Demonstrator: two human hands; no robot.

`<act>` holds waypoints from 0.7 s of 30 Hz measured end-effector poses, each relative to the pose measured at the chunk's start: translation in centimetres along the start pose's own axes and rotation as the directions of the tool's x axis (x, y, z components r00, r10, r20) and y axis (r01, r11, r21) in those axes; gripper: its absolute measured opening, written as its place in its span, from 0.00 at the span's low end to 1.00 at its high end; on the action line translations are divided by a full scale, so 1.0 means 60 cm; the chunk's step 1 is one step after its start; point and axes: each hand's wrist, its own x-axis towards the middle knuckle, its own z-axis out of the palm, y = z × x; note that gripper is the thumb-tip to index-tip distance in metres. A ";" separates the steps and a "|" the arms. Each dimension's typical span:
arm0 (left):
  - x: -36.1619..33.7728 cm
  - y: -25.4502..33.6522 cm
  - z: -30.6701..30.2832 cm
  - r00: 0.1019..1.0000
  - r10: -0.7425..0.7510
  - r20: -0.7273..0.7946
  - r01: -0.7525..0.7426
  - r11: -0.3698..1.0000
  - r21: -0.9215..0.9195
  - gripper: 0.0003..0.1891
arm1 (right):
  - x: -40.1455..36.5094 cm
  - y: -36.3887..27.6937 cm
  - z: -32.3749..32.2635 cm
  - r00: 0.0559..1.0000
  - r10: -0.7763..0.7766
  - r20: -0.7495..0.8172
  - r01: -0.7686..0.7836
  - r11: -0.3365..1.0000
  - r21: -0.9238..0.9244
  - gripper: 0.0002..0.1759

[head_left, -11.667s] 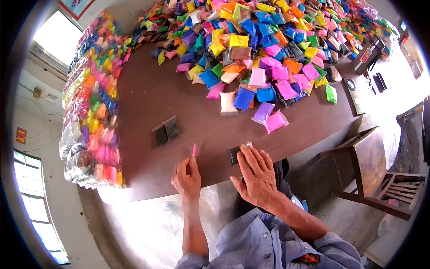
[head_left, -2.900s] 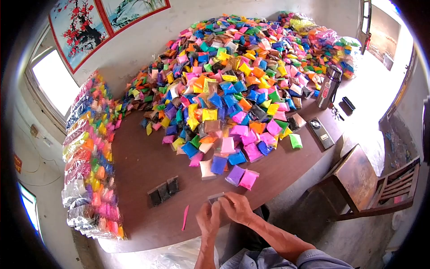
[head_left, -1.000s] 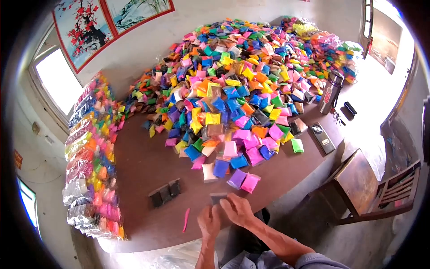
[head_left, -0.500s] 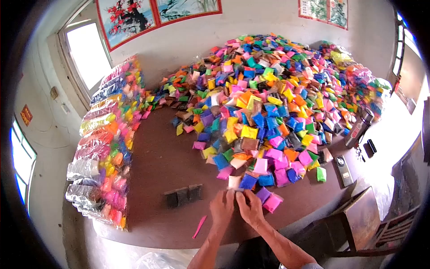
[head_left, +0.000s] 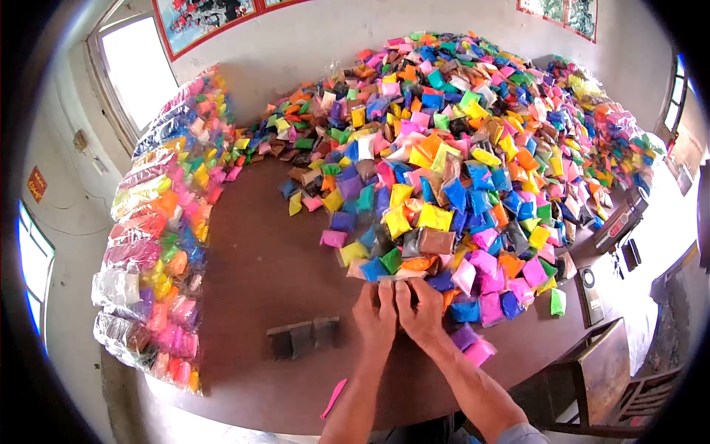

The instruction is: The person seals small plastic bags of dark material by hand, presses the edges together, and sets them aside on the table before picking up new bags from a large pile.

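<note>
"What's around in the head view?"

"I see a big heap of bright packets (head_left: 444, 177) right ahead, in the way. Black packets (head_left: 302, 339) and a pink stick (head_left: 334, 398) lie to the left."

"And your fingers?"

"My left hand (head_left: 375, 309) and right hand (head_left: 420, 309) pinch a pale packet (head_left: 393, 278) by the heap's near edge. Its edge runs side to side; its front I can't tell."

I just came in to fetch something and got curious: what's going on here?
A person has their left hand and right hand close together at the near edge of a big heap of colorful packets. Their fingers cover whatever they may be pinching. On the table, three black packets lie in a row, with a pink tool nearer the person. Bundled packets line the left side.
</note>
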 end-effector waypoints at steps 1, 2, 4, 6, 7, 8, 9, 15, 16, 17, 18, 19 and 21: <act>0.000 -0.001 0.001 1.000 -0.008 0.001 0.008 1.000 0.001 0.17 | 0.007 0.013 -0.002 0.997 -0.072 0.004 0.072 0.997 -0.012 0.10; 0.001 -0.001 0.003 1.000 0.015 0.003 -0.015 1.000 0.014 0.16 | 0.013 0.020 -0.002 0.998 -0.066 0.010 0.066 0.998 -0.016 0.10; 0.002 -0.004 0.008 1.000 0.027 0.012 -0.027 0.999 0.027 0.15 | 0.020 0.030 -0.005 0.998 -0.050 0.043 0.048 0.998 0.046 0.08; 0.010 -0.005 0.013 0.998 0.060 0.002 -0.060 0.997 -0.038 0.15 | 0.022 0.028 -0.007 0.996 -0.068 0.050 0.067 0.997 0.025 0.07; 0.010 -0.002 0.011 0.999 0.054 0.002 -0.054 0.998 -0.032 0.15 | 0.021 0.018 -0.011 0.996 -0.059 0.059 0.058 0.998 0.019 0.07; 0.008 0.005 0.007 0.999 0.044 0.016 -0.044 0.999 -0.014 0.14 | 0.018 0.012 -0.013 0.997 -0.049 0.067 0.048 0.999 0.015 0.07; 0.007 0.009 0.002 0.999 0.034 0.029 -0.034 0.999 0.005 0.13 | 0.013 0.012 -0.011 0.997 -0.040 0.070 0.039 0.999 0.020 0.07; 0.006 0.000 0.010 0.984 0.179 0.007 -0.179 0.981 0.079 0.12 | 0.014 0.006 -0.011 0.999 0.018 0.041 -0.022 0.997 0.076 0.08; 0.005 0.002 0.010 0.984 0.177 0.011 -0.178 0.981 0.083 0.12 | 0.014 0.007 -0.010 0.999 0.023 0.039 -0.026 0.997 0.077 0.08; 0.003 0.005 0.009 0.995 0.102 0.023 -0.102 0.995 0.005 0.13 | 0.014 0.008 -0.009 0.999 0.010 0.031 -0.012 0.997 0.076 0.07; 0.002 0.007 0.008 0.999 0.025 0.042 -0.022 0.997 -0.071 0.13 | 0.013 0.008 -0.008 1.000 -0.003 0.023 0.001 0.997 0.074 0.07; 0.001 0.006 0.010 0.999 0.021 0.046 -0.018 0.997 -0.069 0.13 | 0.012 0.009 -0.009 1.000 0.003 0.022 -0.004 0.997 0.073 0.07; 0.000 0.002 0.014 0.999 -0.033 0.015 0.035 0.964 -0.262 0.14 | 0.010 0.012 -0.010 0.997 0.071 0.036 -0.073 0.995 0.067 0.08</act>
